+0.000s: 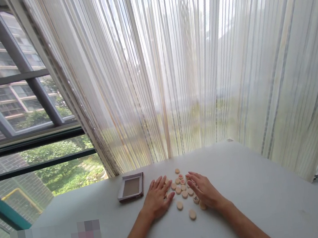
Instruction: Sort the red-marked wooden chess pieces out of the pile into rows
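Head view, looking fwd and down over a white table (262, 199).

Left hand (157, 198): palm down, flat on the table, fingers straight and spread wide, pointing away and slightly right. Holds nothing. Fingertips sit at the left edge of a cluster of round pieces (182, 186). Can't tell at this res. whether the tips actually touch the nearest ones.

Right hand (204, 189): palm down, fingers open and loosely spread, pointing up-left twd the cluster. Nothing gripped. It lies along the right side of the cluster, w/ a couple of pieces partly hidden under its fingers and palm edge.

Round pieces: small flat discs, light wood colour, lying flat on the table between the two hands, most packed close together. A few show red marks on the top face, too small to read.
- far disc (177, 170): beyond the fingertips, at the cluster's far end.
- near disc (192, 214): closest to the camera, between the wrists, apart from the rest.
- side disc (180, 205): just beside the left hand's thumb side.

Box (130, 186): shallow, rectangular, dark rim, brownish inside. Flat on the table, left of the left hand, near but not touching.

Bkgd: sheer striped curtain (188, 71) hangs down to the table's far edge. Window (13, 115) w/ dark frame at left, buildings and greenery outside.
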Action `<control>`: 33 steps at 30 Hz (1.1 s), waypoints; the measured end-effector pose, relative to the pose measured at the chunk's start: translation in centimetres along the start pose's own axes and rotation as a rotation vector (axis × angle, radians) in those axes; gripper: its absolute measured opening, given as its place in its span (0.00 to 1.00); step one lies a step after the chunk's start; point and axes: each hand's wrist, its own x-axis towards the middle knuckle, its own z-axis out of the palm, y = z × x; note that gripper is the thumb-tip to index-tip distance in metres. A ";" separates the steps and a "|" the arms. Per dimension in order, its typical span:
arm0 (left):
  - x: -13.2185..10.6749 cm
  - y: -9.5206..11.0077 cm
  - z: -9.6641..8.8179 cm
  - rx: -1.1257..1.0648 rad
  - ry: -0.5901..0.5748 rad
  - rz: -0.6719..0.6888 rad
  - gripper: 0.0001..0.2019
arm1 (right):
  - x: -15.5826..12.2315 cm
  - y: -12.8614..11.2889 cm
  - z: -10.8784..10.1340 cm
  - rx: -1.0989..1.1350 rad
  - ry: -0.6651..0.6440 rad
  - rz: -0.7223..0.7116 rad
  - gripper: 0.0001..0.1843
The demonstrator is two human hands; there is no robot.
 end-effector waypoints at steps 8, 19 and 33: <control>-2.0 0.3 -0.8 -0.028 0.225 0.005 0.23 | 0.1 0.4 0.0 0.192 0.123 0.080 0.26; -7.7 2.1 -1.8 -0.136 0.261 -0.049 0.21 | -0.8 0.2 -1.0 0.060 -0.029 0.074 0.32; -7.4 0.6 -0.3 -0.421 0.459 -0.193 0.21 | -1.6 -2.8 -2.4 -0.148 -0.425 -0.127 0.55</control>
